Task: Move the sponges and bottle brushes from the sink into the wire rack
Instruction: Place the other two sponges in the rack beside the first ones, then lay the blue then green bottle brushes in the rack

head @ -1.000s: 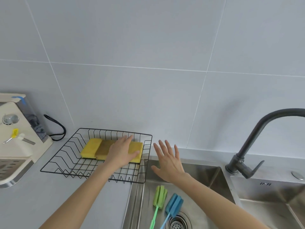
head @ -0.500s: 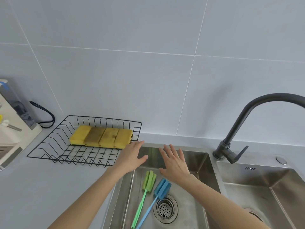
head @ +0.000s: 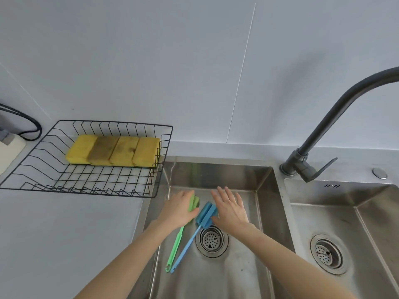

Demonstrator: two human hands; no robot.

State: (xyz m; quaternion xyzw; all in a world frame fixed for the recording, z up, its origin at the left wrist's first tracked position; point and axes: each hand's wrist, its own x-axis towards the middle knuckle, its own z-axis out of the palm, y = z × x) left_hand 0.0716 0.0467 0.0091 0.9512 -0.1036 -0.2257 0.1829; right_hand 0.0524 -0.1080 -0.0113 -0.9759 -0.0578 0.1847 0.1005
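Several yellow sponges (head: 114, 150) lie side by side at the back of the black wire rack (head: 90, 186) on the counter. Two bottle brushes rest on the floor of the left sink basin (head: 218, 173): a green one (head: 176, 244) and a blue one (head: 205, 214), handles pointing toward me. My left hand (head: 179, 209) lies over the green brush's foam head, fingers spread, not visibly closed around it. My right hand (head: 232, 209) hovers open just right of the blue brush's head, touching or nearly touching it.
A round drain (head: 211, 240) sits beside the brush handles. A dark faucet (head: 313, 156) rises between the left basin and the right basin (head: 345, 244). A white appliance (head: 8, 149) with a black cord stands at the far left. Grey tiled wall behind.
My left hand left the sponges in the rack and came down into the sink onto the green brush. My right hand dropped to the blue brush. The view tilted down and right.
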